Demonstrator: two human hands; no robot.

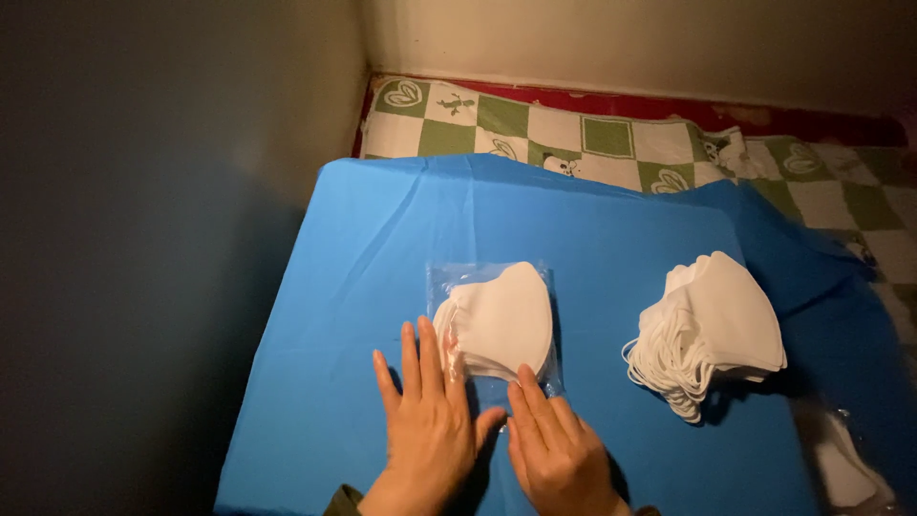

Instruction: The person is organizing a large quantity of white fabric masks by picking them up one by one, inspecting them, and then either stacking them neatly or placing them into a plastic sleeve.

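Head view. Clear plastic bag (492,320) lies flat on the blue sheet (363,248), just ahead of both hands. Inside it: a small stack of white folded face masks (501,320), filling most of the bag. Left hand (430,420) flat, fingers spread, fingertips touching the bag's near left edge; it grips nothing. Right hand (554,444) flat, fingers together, fingertips pressing the bag's near edge; it grips nothing either. Loose pile of white masks (712,320) sits to the right, well apart from the bag. Green-and-white checked cloth (573,134) beyond the sheet.
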